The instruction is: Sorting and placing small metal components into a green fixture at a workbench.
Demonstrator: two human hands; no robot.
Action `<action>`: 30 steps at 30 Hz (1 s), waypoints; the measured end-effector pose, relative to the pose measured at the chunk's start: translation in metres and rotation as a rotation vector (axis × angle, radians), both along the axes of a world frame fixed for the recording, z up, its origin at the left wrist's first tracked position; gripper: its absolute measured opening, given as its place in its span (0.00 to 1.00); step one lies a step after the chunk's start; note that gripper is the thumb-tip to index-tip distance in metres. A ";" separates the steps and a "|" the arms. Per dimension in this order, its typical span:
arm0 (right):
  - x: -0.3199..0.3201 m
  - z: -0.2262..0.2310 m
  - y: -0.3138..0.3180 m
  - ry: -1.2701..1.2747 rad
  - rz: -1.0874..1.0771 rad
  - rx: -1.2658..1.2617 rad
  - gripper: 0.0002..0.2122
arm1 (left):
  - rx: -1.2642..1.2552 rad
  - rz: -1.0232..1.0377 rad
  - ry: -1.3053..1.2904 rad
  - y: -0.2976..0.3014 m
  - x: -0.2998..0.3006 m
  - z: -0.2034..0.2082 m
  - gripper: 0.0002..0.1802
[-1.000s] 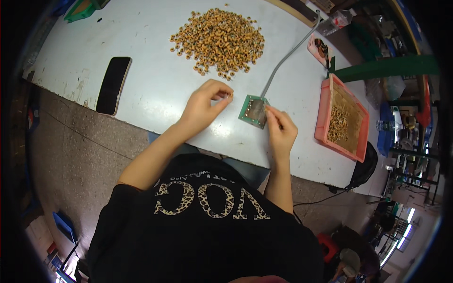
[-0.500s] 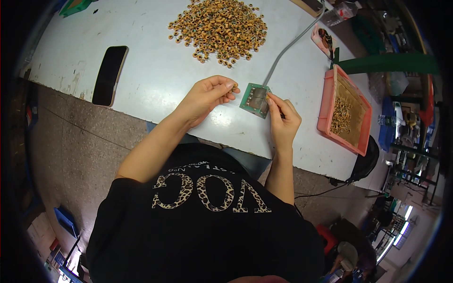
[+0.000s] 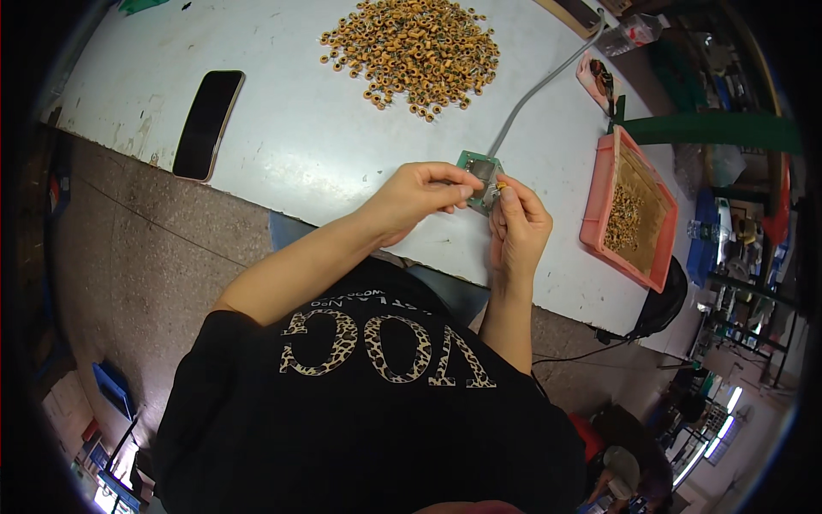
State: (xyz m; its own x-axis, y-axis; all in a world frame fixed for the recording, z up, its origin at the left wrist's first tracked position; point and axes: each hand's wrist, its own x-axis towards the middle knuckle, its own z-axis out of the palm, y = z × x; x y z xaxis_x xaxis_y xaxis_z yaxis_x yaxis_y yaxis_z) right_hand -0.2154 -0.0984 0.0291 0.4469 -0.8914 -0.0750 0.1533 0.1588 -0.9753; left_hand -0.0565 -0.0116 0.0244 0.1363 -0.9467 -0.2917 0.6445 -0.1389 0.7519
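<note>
A small green circuit board fixture (image 3: 481, 169) with a metal-looking middle lies on the white table, a grey cable running from its far side. My left hand (image 3: 419, 199) reaches over the board's left part, thumb and fingertips pinched; whatever is between them is hidden. Beside the board's right edge, my right hand (image 3: 520, 221) is closed, with a small yellow ring-shaped coil (image 3: 502, 184) between thumb and forefinger. Beyond both hands a big pile of similar yellow ring coils (image 3: 419, 56) is heaped on the table.
To the right stands a pink tray (image 3: 591, 201) with more small coils inside. A black phone (image 3: 208, 124) lies at the left. The grey cable (image 3: 539, 86) crosses toward the far right, near a clear plastic bottle (image 3: 632, 34). A green bar (image 3: 711, 128) extends beyond the tray.
My left hand has moved right, from beside the board to over it. My right hand stays at the board's right edge. The whole view has shifted slightly.
</note>
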 end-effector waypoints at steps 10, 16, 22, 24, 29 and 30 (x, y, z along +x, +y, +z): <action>0.008 0.001 0.016 -0.017 0.028 -0.063 0.07 | -0.038 -0.014 0.127 0.006 -0.007 0.000 0.09; 0.005 0.000 0.016 -0.013 -0.002 -0.030 0.07 | -0.009 -0.002 0.171 0.006 -0.009 -0.003 0.10; -0.002 -0.006 -0.007 0.287 -0.037 -0.498 0.07 | 0.000 0.096 0.033 0.007 0.002 -0.004 0.11; -0.002 -0.008 -0.010 0.370 -0.036 -0.643 0.07 | 0.000 0.126 0.011 0.008 0.005 -0.005 0.12; 0.000 -0.011 -0.013 0.420 -0.060 -0.716 0.08 | -0.041 0.135 0.030 0.009 0.009 -0.009 0.13; 0.000 -0.011 -0.013 0.436 -0.060 -0.745 0.08 | -0.036 0.125 0.033 0.010 0.010 -0.010 0.13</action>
